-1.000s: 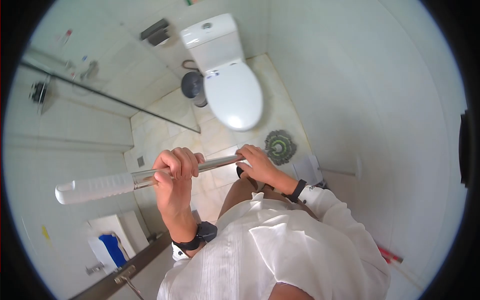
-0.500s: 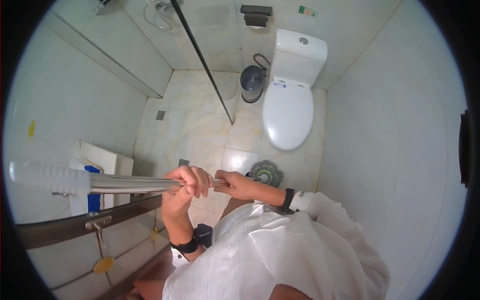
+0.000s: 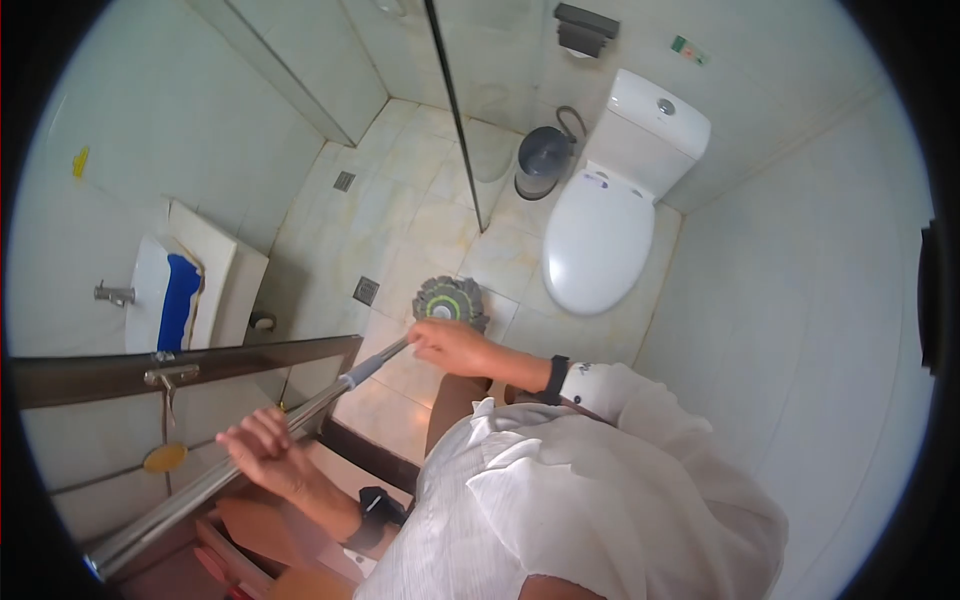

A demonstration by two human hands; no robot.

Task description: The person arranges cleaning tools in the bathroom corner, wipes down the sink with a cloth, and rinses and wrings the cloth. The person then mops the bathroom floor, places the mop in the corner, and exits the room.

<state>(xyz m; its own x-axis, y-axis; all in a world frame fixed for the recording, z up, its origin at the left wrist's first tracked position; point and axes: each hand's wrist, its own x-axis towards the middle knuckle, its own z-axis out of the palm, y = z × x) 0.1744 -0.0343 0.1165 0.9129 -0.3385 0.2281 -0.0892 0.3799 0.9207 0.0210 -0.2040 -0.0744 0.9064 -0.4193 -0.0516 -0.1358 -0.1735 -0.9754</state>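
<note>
A mop runs diagonally across the view, its long metal handle (image 3: 325, 402) with a grey sleeve partway along. The round mop head (image 3: 455, 300), grey strands around a green ring, rests on the tiled floor just beyond my right hand (image 3: 452, 346). That hand is closed around the lower handle, close above the head. Farther up the handle, at lower left, my left hand (image 3: 268, 455) is wrapped over the pole with its fingers curled. The handle's top end reaches the lower left edge of view.
A white toilet (image 3: 600, 240) stands ahead right, with a grey bin (image 3: 542, 160) beside it. A glass partition edge (image 3: 460, 120) rises ahead. At left are a washbasin (image 3: 225, 290) with a blue cloth and a dark-framed door (image 3: 230, 368). Floor drains (image 3: 366, 290) dot the tiles.
My hands have moved apart, the left sliding back toward the handle's upper end. The handle now slants down-left, and the mop head shows farther left. The view has turned slightly.
</note>
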